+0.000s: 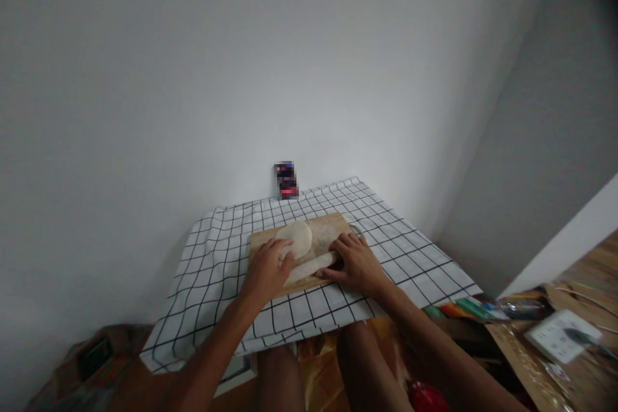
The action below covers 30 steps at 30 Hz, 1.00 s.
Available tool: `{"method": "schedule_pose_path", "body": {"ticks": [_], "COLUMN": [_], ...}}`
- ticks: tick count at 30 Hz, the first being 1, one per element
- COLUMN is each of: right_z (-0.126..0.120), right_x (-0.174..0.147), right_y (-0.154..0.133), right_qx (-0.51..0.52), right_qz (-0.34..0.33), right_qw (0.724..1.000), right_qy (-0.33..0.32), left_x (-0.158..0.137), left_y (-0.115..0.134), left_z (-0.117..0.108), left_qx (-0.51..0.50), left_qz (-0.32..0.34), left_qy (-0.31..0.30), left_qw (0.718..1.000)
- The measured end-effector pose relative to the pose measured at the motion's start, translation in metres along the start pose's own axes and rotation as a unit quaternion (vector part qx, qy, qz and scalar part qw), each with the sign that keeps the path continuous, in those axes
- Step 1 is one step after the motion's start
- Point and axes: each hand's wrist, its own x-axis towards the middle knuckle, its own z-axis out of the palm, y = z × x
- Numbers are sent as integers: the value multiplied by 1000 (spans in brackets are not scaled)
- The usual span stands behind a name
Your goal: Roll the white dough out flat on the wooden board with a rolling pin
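Note:
A flat, pale round of dough (300, 238) lies on a wooden board (333, 222) dusted with flour. My left hand (268, 268) grips the dough's left edge, with the fingers over it and the thumb near its front rim. My right hand (355, 261) is closed around the right end of a floury rolling pin (311, 266). The pin lies slantwise in front of the dough, and its left end reaches close to my left thumb. Part of the dough's edge is hidden under my left fingers.
A white checked cloth (405, 257) covers the table. Against the wall stands a phone (286, 180), its screen blurred. Behind my right hand, the rim of a round object (356, 230) shows. A white power strip (562, 336) and packets (473, 308) lie at the lower right.

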Motion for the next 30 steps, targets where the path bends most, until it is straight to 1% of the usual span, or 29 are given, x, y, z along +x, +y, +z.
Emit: {"method": "schedule_pose_path", "body": {"ticks": [3, 5, 8, 10, 13, 16, 18, 21, 24, 27, 30], "right_z": [-2, -2, 0, -1, -3, -3, -2, 1, -2, -12, -29], "right_x": [-1, -2, -3, -2, -2, -2, -3, -2, 5, 19, 39], "right_y": [0, 2, 4, 4, 3, 3, 3, 5, 3, -5, -15], "right_qx": [28, 38, 41, 38, 38, 47, 47, 31, 7, -38, -93], "right_qz": [-9, -10, -15, -21, -27, -24, -20, 10, 52, 74, 86], "right_qw": [1000, 999, 999, 999, 999, 999, 999, 999, 998, 996, 991], "right_qy": [-4, -1, 0, 1, 0, -1, 3, 15, 16, -16, -52], "left_x": [28, 38, 42, 40, 35, 31, 27, 19, 10, 13, 27], "left_y": [-2, 2, 6, 6, 3, 0, -1, -3, -4, -8, -17], "left_z": [5, 12, 23, 26, 22, 9, -1, -13, -15, -5, 9], "left_qx": [40, 48, 46, 44, 20, -44, -89, -125, -98, -17, 45], "left_qz": [2, 8, 24, 30, 33, 38, 29, -7, -16, -3, 2], "left_qy": [-19, -35, -46, -52, -77, -115, -123, -105, -82, -49, -15], "left_qw": [999, 998, 998, 997, 996, 992, 988, 987, 992, 999, 999]}}
